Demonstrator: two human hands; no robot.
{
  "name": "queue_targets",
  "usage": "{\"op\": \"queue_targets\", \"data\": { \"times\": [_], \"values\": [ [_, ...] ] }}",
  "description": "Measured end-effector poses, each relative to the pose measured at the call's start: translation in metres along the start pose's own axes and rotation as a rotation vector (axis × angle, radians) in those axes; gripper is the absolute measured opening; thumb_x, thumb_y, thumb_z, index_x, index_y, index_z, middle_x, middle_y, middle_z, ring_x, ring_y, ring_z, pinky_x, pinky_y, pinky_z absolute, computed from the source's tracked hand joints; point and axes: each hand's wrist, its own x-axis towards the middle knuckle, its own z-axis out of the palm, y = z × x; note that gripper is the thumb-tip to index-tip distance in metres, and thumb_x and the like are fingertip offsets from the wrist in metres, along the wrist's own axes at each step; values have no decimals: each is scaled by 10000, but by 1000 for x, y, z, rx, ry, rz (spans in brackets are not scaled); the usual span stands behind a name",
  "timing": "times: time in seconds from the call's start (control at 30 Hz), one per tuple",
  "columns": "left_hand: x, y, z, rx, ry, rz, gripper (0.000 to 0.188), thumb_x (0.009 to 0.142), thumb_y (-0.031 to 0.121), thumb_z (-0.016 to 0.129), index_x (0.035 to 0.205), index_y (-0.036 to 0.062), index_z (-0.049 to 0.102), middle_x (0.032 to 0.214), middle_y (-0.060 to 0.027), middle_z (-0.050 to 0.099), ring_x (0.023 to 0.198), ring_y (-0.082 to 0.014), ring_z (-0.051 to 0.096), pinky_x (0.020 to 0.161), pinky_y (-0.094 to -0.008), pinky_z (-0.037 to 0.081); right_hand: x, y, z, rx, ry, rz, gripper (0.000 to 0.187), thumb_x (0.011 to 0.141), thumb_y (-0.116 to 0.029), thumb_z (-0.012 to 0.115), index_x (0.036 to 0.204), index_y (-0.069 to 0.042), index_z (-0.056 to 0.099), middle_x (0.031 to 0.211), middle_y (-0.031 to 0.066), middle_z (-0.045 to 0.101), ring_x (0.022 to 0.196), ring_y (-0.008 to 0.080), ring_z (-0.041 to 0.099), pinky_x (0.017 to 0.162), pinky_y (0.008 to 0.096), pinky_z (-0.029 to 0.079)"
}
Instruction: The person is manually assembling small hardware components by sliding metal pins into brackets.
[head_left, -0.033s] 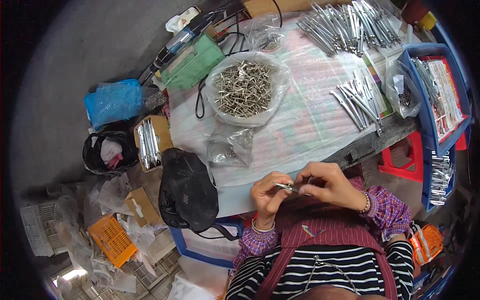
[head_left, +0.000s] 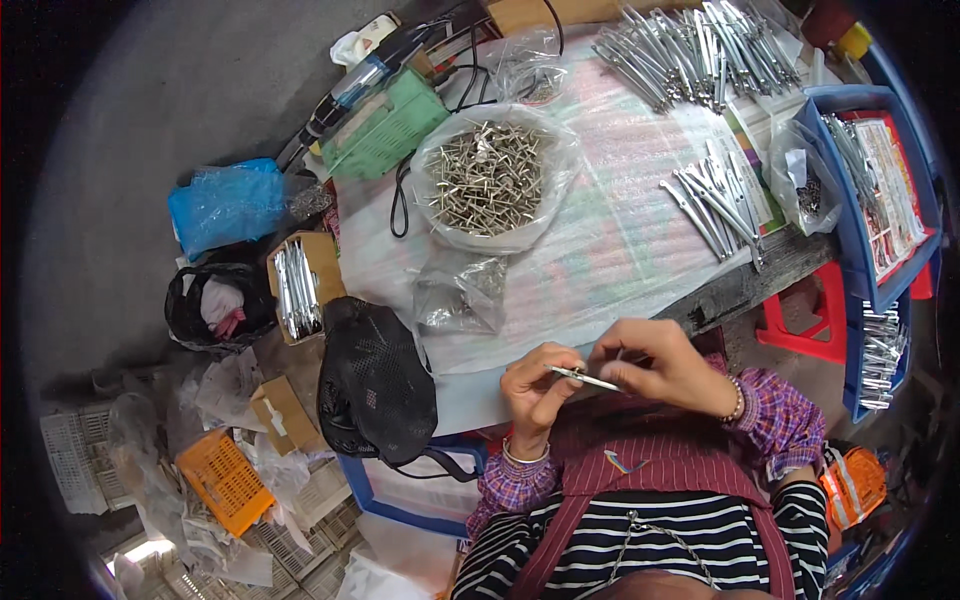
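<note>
In front of my apron, my left hand (head_left: 540, 392) is closed in a pinch on a slim silvery metal strip (head_left: 596, 381). The strip's free end sticks out to the right, and a small brassy piece shows beside my left fingertips. Close against that end is my right hand (head_left: 665, 368), fingers curled and thumb bent inward. Whatever lies between its fingertips is too small to name. Beyond my hands, a clear plastic bag (head_left: 548, 232) full of short metal pins or screws stands on the table. Several similar metal strips (head_left: 715, 205) lie loose to the right.
More strips are heaped at the table's far right (head_left: 700, 60). Blue trays (head_left: 868, 295) flank the right side above a red stool (head_left: 805, 325). A black mesh bag (head_left: 375, 385) sits left of my hands; a green basket (head_left: 385, 125) and power drill (head_left: 345, 95) are farther left.
My right fingers have shifted slightly off the strip, so more of its length now shows. The left hand's pinch stays in place.
</note>
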Motion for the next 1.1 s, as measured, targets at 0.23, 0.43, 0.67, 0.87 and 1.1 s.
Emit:
{"op": "queue_targets", "data": {
  "times": [0.23, 0.43, 0.67, 0.87, 1.1],
  "values": [
    [-1, -4, -2, -62, 43, 21, 136, 720, 70, 666, 760, -49, 615, 747, -134, 597, 691, -200, 568, 626, -278, 452, 97, -8, -27, -722, 161, -411, 208, 676, 3, 594, 880, -26, 572, 834, 112, 576, 767, 297, 560, 643, 371, 462],
    [1, -4, 1, -220, 89, -23, 139, 761, 62, 636, 821, -59, 602, 771, -162, 596, 707, -249, 589, 656, -341, 496, 154, 28, -25, -1064, 219, -495, 167, 679, -25, 535, 843, -22, 560, 859, 82, 537, 835, 254, 522, 680, 325, 474],
    [1, -2, -2, -310, 94, -104, 143, 774, 29, 593, 886, -60, 580, 778, -209, 611, 750, -318, 623, 714, -422, 519, 160, 24, -21, -1120, 193, -563, 169, 694, -63, 527, 856, -38, 570, 840, 83, 520, 825, 241, 539, 688, 339, 468],
    [2, -5, -2, -408, 124, -144, 152, 790, 58, 604, 889, -54, 580, 738, -163, 594, 694, -268, 604, 664, -405, 513, 148, 16, -29, -1066, 202, -514, 113, 694, -60, 539, 798, -37, 577, 822, 94, 516, 774, 257, 546, 666, 353, 467],
    [5, -4, 0, -353, 223, -147, 158, 790, 69, 613, 888, -51, 582, 738, -123, 572, 683, -238, 580, 648, -388, 499, 110, -6, -32, -648, 115, -421, 143, 695, -6, 600, 838, -11, 606, 779, 115, 559, 703, 273, 583, 604, 358, 462]
  ]
}}
